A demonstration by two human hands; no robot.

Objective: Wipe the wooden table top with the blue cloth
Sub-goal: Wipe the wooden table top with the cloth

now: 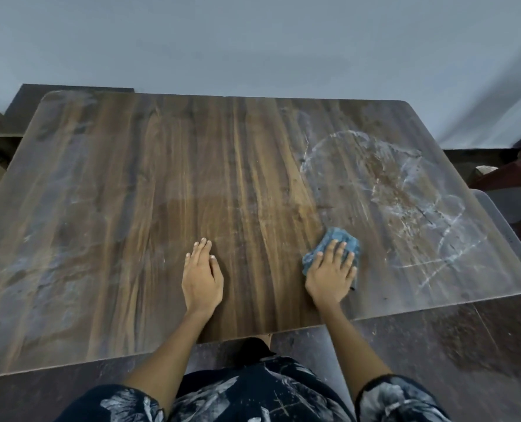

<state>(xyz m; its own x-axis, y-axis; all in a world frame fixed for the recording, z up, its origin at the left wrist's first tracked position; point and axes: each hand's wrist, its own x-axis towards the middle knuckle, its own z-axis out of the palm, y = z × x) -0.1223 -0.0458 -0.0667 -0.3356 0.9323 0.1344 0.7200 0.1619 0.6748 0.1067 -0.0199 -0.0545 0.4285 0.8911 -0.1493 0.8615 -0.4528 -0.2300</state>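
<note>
Wooden table top [168, 184] dusty, grey wall [253, 41]

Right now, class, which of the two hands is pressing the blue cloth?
The right hand: its fingers lie spread over the blue cloth. The left hand rests flat on bare table top.

— Any writing to read here, a label, a brand, a number?

— None. The wooden table top [222, 178] carries only grain and pale smears (chalky rings, not letters).

— And the blue cloth [338, 239]?

— No tag or print shows on it. The dark patterned sleeves bear leaf shapes, no words.
</note>
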